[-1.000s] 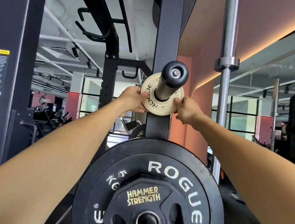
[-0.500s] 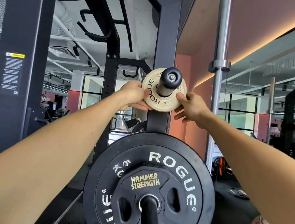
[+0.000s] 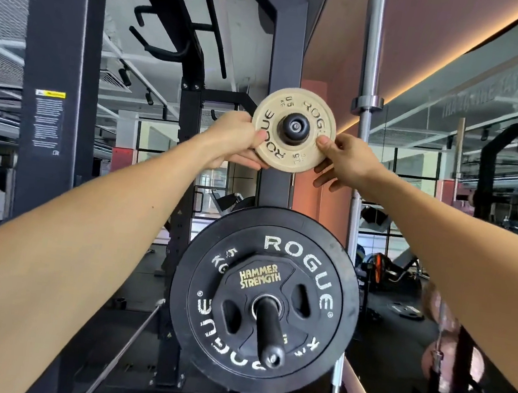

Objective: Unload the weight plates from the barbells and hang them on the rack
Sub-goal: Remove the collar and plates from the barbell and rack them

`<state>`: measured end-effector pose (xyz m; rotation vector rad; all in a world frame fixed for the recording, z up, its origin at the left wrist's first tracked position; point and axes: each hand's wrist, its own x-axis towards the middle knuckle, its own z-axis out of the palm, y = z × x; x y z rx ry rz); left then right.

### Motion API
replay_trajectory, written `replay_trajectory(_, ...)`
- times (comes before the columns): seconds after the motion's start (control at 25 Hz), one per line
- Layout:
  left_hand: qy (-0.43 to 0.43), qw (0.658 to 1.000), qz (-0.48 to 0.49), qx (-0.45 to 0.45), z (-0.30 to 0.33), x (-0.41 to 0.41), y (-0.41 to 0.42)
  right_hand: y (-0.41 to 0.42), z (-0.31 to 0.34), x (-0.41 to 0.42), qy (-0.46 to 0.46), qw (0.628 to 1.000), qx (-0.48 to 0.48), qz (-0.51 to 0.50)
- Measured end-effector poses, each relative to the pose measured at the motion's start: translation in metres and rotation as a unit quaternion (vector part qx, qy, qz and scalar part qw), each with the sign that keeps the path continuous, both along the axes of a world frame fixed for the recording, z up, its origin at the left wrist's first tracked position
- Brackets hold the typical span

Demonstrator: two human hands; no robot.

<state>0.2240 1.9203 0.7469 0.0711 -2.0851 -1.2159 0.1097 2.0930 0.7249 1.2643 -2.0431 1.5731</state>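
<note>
Two hands hold one small tan plate (image 3: 293, 131), threaded on the upper peg (image 3: 293, 126) of the rack (image 3: 288, 36). Your left hand (image 3: 235, 142) grips its left rim, thumb on the face and fingers curled behind; your right hand (image 3: 342, 160) pinches the right rim with the thumb in front, the lower fingers spread loosely below the plate. The peg's end cap shows through the plate's hole, so the plate sits near the peg's tip; how far it is from the upright you cannot tell from this angle.

Progress, as a judgement: this plate is on its peg but likely not yet seated; you probably need to slide it back and let go. Below it, one large black plate (image 3: 266, 298) already hangs on the lower peg (image 3: 269, 328), with a smaller black plate (image 3: 260, 278) in front of it. That makes three plates on this rack and two pegs in view. One bare steel bar (image 3: 372, 47) stands upright just right of the rack. Another plate (image 3: 406, 311) lies on the floor far right; whether it belongs to the job is unclear.
</note>
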Motion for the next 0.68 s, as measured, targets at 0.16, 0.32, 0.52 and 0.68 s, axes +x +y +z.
replay_trajectory(0.16, -0.001, 1.000, -0.017, -0.002, 0.001, 0.023, 0.006, 0.010, 0.000, 0.026, 0.008, 1.000, -0.009, -0.001)
replay_trajectory(0.32, -0.002, 1.000, -0.012, -0.011, 0.000, 0.076, -0.010, -0.004, -0.002, 0.077, 0.009, 1.000, -0.005, 0.005)
replay_trajectory(0.52, -0.011, 0.999, 0.024, -0.023, -0.012, 0.177, -0.061, -0.062, -0.016, 0.165, -0.011, 0.999, 0.001, 0.035)
replay_trajectory(0.68, -0.014, 0.999, 0.047, -0.021, -0.026, 0.272, -0.116, -0.125, -0.028, 0.246, -0.027, 0.997, -0.002, 0.066)
